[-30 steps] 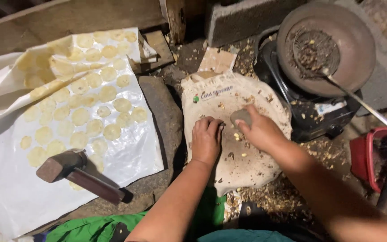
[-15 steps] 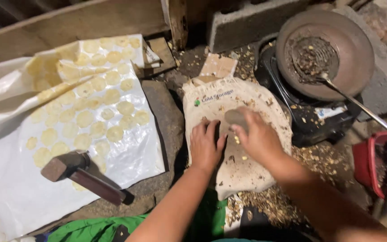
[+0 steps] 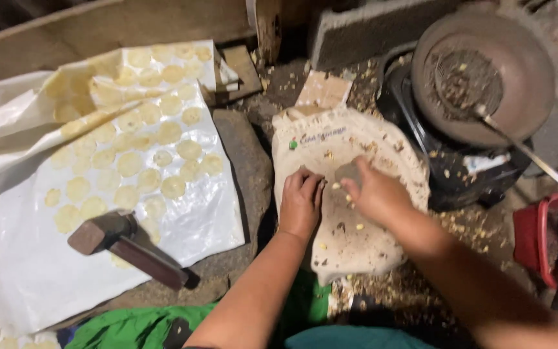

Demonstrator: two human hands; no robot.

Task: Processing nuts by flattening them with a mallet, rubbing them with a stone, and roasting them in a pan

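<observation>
My right hand is closed around a small grey stone held over a round, cloth-covered slab. My left hand rests flat on that cloth just left of the stone, fingers together and pointing away from me. Small yellowish bits lie scattered on the cloth near both hands.
A white plastic sheet at left carries several flattened pale yellow discs, and a wooden mallet lies on it. A dark pan with a wire skimmer sits on a black stove at right. A red container is at far right.
The camera view has shifted slightly downward. Both hands stay on the cloth; the right hand with the stone has moved a little across it.
</observation>
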